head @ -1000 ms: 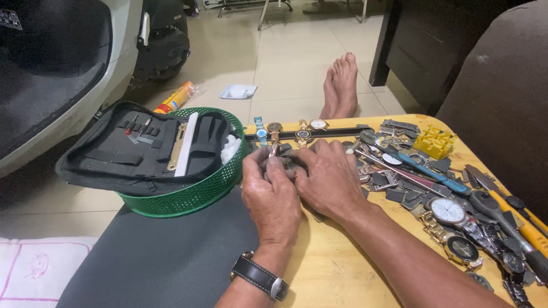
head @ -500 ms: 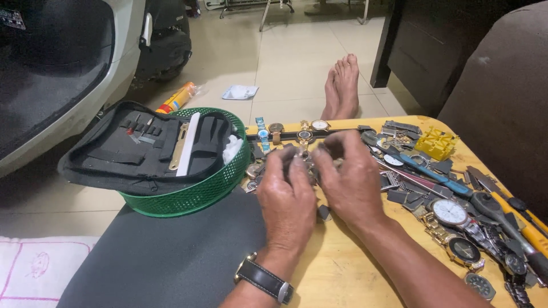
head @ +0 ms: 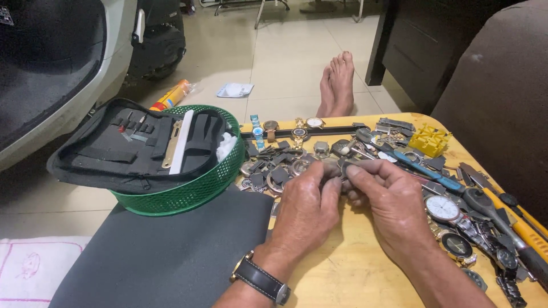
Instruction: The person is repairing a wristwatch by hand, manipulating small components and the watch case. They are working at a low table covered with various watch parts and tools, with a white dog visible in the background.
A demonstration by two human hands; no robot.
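Head-worn camera looks down, close over the wooden table [head: 342, 274].

Table [head: 354, 268]: pale wood, smooth, slight sheen. Mat [head: 171, 256]: dark grey, matt, rubbery-looking. Basket [head: 194, 188]: green plastic mesh, glossy. Tool pouch [head: 120, 148]: black woven cloth, matt. Watch parts [head: 279, 171]: grey metal, dull to shiny. Block [head: 431, 140]: yellow plastic. Wrist strap [head: 260, 279]: black leather w/ polished metal buckle. Floor tiles [head: 274, 63]: beige, glossy
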